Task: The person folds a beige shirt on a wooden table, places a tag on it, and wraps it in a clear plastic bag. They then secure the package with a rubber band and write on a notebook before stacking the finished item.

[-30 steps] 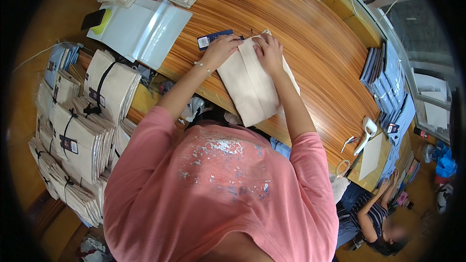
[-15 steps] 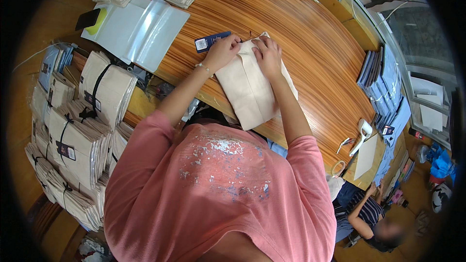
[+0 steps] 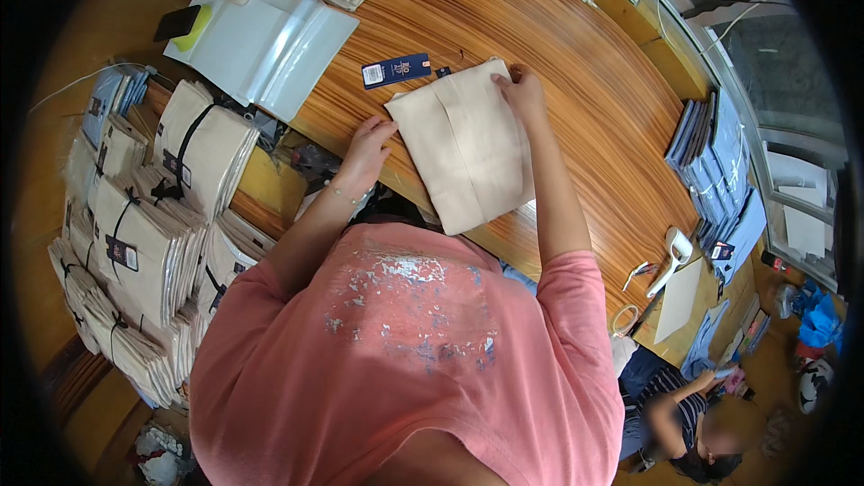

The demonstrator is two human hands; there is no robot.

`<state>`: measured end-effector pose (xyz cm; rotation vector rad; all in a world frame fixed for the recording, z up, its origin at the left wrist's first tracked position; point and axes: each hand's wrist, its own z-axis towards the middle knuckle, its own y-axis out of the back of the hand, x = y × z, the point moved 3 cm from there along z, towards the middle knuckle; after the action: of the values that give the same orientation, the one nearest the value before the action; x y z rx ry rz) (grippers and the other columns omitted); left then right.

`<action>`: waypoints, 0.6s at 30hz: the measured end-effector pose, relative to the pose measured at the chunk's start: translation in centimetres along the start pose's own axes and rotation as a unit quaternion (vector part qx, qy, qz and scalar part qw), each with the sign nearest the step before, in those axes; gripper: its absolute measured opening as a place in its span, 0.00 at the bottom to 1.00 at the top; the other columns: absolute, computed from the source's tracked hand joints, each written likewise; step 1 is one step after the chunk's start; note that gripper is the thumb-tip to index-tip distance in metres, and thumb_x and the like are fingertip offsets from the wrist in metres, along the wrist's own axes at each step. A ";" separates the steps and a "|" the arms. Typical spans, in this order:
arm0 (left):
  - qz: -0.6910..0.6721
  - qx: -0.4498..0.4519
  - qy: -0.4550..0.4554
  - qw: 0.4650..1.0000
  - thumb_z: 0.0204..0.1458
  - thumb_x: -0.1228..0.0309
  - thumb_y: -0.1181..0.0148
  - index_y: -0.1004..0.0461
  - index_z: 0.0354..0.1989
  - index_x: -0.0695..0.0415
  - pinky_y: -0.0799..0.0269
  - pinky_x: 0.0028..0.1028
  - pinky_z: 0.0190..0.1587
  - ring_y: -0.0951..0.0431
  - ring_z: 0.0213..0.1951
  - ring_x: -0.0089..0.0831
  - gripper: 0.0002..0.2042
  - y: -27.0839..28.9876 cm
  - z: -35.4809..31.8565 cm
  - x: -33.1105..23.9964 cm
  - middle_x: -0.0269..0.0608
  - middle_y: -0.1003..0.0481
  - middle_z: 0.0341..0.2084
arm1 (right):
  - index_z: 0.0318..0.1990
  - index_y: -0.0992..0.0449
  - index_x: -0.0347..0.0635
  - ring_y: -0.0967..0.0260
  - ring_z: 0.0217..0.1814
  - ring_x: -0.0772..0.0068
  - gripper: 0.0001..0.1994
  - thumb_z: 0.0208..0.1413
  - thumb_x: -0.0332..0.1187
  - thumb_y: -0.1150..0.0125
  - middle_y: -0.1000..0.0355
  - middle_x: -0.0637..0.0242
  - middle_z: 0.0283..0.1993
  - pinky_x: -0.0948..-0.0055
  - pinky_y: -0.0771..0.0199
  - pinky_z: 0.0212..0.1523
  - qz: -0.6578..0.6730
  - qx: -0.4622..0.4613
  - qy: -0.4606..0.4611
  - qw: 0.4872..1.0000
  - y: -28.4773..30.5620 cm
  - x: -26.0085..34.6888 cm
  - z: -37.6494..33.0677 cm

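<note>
Folded cream cloth point(image 3: 468, 148): on bench point(image 3: 594, 144), near its front edge; folding looks largely done | blue tag point(image 3: 396, 71): outside the folds, beyond upper edge | right hand point(image 3: 520, 94): grip seems clamped on upper right corner | left hand point(image 3: 365, 148): fingers apart, beside left edge

White roller point(image 3: 674, 255) near blue garments point(image 3: 716, 162)

– Any glare?
– White streaks on the plastic sheets point(image 3: 281, 52); the bench point(image 3: 594, 144) is brightly lit.
– And the edges?
– Bent, with 4 black corners, and a co-worker's head point(image 3: 731, 425) is blurred.
</note>
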<state>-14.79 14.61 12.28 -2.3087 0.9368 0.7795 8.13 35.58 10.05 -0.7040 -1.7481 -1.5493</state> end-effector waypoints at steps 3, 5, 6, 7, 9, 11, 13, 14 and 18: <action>0.043 0.049 0.023 0.998 0.48 0.66 0.39 0.33 0.48 0.58 0.38 0.30 0.49 0.33 0.49 0.27 0.19 -1.9 0.9 -0.9 0.35 0.30 0.44 | 0.39 0.27 0.31 0.38 0.20 0.80 0.17 0.47 0.36 0.34 0.29 0.66 0.26 0.77 0.38 0.21 -0.095 0.038 -0.043 0.994 0.2 3.1 0.2; 0.050 0.050 -0.009 0.997 0.50 0.66 0.40 0.33 0.48 0.60 0.38 0.29 0.49 0.31 0.47 0.24 0.19 -3.6 0.3 -1.2 0.36 0.29 0.43 | 0.39 0.26 0.34 0.37 0.21 0.82 0.15 0.48 0.37 0.35 0.29 0.68 0.27 0.79 0.39 0.21 -0.004 0.109 -0.093 0.990 1.0 3.2 -0.3; 0.054 0.052 -0.024 0.997 0.50 0.67 0.40 0.33 0.48 0.60 0.37 0.29 0.49 0.31 0.45 0.23 0.18 -4.5 0.0 -1.4 0.36 0.28 0.42 | 0.39 0.26 0.36 0.37 0.22 0.83 0.15 0.48 0.37 0.35 0.29 0.69 0.27 0.79 0.39 0.21 0.041 0.143 -0.117 0.982 1.6 3.2 -0.6; 0.033 0.082 -0.069 0.994 0.51 0.68 0.41 0.33 0.48 0.61 0.37 0.28 0.49 0.30 0.45 0.23 0.17 -5.4 -0.1 -1.9 0.36 0.28 0.42 | 0.37 0.25 0.36 0.38 0.23 0.84 0.13 0.48 0.36 0.35 0.29 0.71 0.26 0.80 0.39 0.23 0.100 0.118 -0.097 0.983 2.8 3.3 -0.9; -0.010 0.147 -0.156 0.977 0.52 0.71 0.42 0.33 0.47 0.62 0.36 0.26 0.49 0.29 0.43 0.22 0.16 -7.3 -0.5 -3.1 0.36 0.27 0.41 | 0.35 0.25 0.37 0.38 0.24 0.85 0.10 0.48 0.33 0.35 0.30 0.74 0.24 0.82 0.38 0.27 0.215 0.063 -0.053 0.973 6.5 3.5 -2.3; 0.043 0.217 -0.215 0.951 0.53 0.76 0.44 0.35 0.49 0.64 0.35 0.23 0.49 0.28 0.44 0.22 0.15 -9.8 -3.4 -6.6 0.38 0.28 0.43 | 0.34 0.25 0.38 0.38 0.26 0.88 0.05 0.50 0.28 0.38 0.30 0.77 0.25 0.86 0.38 0.29 0.286 0.022 -0.052 0.957 12.5 6.7 -5.6; 0.131 0.303 -0.279 0.902 0.52 0.78 0.44 0.37 0.52 0.65 0.34 0.23 0.49 0.28 0.45 0.23 0.19 -11.7 -5.5 -9.4 0.39 0.28 0.44 | 0.33 0.25 0.39 0.36 0.28 0.87 0.04 0.50 0.28 0.38 0.29 0.76 0.28 0.86 0.37 0.31 0.312 -0.037 0.019 0.949 18.5 8.6 -8.6; 0.156 0.341 -0.289 0.881 0.51 0.78 0.44 0.35 0.51 0.65 0.34 0.22 0.49 0.28 0.46 0.23 0.18 -12.9 -6.9 -10.6 0.39 0.27 0.44 | 0.33 0.26 0.39 0.35 0.30 0.87 0.04 0.50 0.27 0.38 0.29 0.75 0.29 0.86 0.37 0.32 0.288 -0.048 0.054 0.955 20.9 9.1 -10.3; 0.320 0.446 -0.352 0.759 0.48 0.78 0.42 0.27 0.45 0.59 0.40 0.30 0.57 0.28 0.49 0.28 0.14 -14.5 -10.2 -11.0 0.39 0.24 0.43 | 0.31 0.25 0.37 0.33 0.41 0.74 0.07 0.42 0.22 0.36 0.29 0.67 0.36 0.76 0.35 0.44 0.157 -0.066 0.116 0.978 25.5 8.3 -17.5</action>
<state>-7.43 21.85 30.38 -0.7351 1.3199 1.0362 25.18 21.50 33.18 -0.7867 -1.3030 -1.4693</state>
